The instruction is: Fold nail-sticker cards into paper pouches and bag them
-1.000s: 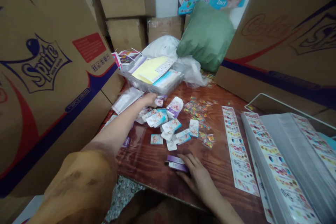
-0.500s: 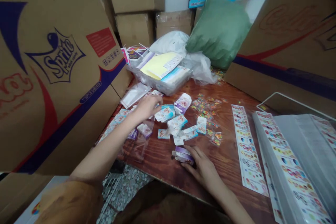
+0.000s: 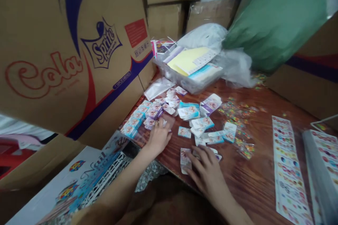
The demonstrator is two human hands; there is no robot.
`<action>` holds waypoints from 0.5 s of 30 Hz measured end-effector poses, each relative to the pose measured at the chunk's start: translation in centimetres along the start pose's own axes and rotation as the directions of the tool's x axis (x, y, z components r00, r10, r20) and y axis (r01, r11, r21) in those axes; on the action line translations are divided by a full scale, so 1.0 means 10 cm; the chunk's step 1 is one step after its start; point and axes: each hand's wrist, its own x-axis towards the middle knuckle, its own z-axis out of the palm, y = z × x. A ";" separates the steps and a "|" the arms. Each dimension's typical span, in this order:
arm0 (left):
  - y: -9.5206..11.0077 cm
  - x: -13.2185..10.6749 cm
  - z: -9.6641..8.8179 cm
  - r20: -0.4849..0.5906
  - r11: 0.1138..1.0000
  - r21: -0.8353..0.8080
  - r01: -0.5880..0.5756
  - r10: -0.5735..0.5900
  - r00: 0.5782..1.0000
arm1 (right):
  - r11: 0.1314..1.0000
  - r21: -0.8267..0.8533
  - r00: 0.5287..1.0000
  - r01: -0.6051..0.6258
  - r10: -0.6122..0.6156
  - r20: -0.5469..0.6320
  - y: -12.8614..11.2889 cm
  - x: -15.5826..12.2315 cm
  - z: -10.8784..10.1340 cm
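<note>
Your left hand [image 3: 157, 140] is palm down near the table's left edge, its fingertips at the small purple boxes [image 3: 153, 110] grouped there; its fingers are slightly bent and a little apart, though you cannot tell from this view whether they pinch a box. Your right hand [image 3: 207, 167] lies palm down nearer the front edge of the wooden table [image 3: 245, 182], fingers spread over a small white-and-purple packet [image 3: 185, 158]; part of another piece shows beyond its fingers, and the hand itself hides whether anything is gripped. Just left of the purple boxes, a row of blue boxes [image 3: 135, 122] runs along the table's edge, beside the large printed carton [image 3: 42, 52]. Between and beyond your hands, loose blue packets [image 3: 202, 123] lie in an overlapping heap, with an open purple box [image 3: 211, 103] behind them. Right of the heap, small clear bags of colourful bits [image 3: 236, 112] are scattered over the wood. Farther right lie a single sticker strip [image 3: 289, 163] and, beside it, a thick stack of strips [image 3: 326, 154]. At the back, a clear tray [image 3: 182, 81] bears a yellow sheet [image 3: 185, 61] and other papers, and a green sack [image 3: 277, 21] leans to its right.
</note>
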 end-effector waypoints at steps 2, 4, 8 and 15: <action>-0.04 0.07 0.11 0.032 0.999 -0.051 -0.005 0.007 0.999 | 0.995 0.029 0.995 0.093 -0.094 0.027 -0.05 0.14 0.01; -0.07 0.12 0.19 0.059 0.994 -0.103 -0.023 0.030 0.998 | 0.989 0.095 0.994 0.109 -0.110 0.002 0.02 0.36 -0.05; -0.10 0.12 0.21 0.035 0.985 -0.161 -0.058 0.065 0.997 | 0.983 0.182 1.000 -0.022 0.025 -0.013 0.42 1.15 -0.23; 0.21 -0.36 -0.04 -0.132 0.903 -0.372 -0.217 0.180 0.975 | 0.971 -0.166 0.818 -0.173 0.235 0.525 0.97 2.58 0.19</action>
